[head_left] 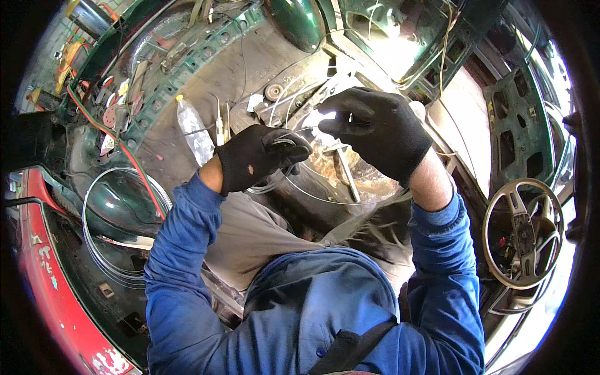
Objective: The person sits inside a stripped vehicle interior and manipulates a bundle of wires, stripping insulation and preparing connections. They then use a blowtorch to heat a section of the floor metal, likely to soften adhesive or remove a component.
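My left hand, in a black glove, is closed around a small coil of thin metal wire. Loops of the wire hang below that hand and curve out over my lap. To its right, my gloved right hand is raised with thumb and fingers pinched toward the left hand. A thin strand runs between the two hands and seems to end in the right fingertips, though the exact grip is hard to see. Below the right hand, a metal tool with a long handle lies on a worn, rusty surface.
I sit inside a stripped green vehicle body. A clear plastic bottle with a yellow cap lies left of my left hand. A larger wire coil and red-and-green hoses are farther left. A steering wheel stands at the right.
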Demonstrator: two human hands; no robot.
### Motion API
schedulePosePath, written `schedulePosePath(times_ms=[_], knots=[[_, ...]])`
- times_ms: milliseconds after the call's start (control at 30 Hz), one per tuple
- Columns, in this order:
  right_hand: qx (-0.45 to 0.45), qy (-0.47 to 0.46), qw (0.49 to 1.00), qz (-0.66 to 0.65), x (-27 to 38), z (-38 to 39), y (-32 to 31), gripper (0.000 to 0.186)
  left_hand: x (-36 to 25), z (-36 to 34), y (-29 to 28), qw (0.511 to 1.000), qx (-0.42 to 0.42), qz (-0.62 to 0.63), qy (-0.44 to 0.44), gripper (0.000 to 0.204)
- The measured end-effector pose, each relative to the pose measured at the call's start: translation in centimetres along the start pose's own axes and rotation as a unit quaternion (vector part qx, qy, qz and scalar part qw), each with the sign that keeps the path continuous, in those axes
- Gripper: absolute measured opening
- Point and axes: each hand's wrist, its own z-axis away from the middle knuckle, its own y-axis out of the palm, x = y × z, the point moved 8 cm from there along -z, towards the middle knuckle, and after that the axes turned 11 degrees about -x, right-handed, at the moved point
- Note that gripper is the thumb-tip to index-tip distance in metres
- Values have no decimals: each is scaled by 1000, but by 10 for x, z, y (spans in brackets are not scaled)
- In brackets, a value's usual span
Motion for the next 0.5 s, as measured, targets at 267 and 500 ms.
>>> schedulePosePath(times_ms=[267,500], knots=[[-196,58,976,-70,-3,10,-18,24,-7,7,-37,898,-198,371,-131,63],[-158,64,983,-65,5,45,49,36,16,2,-74,726,-343,596,-12,54]])
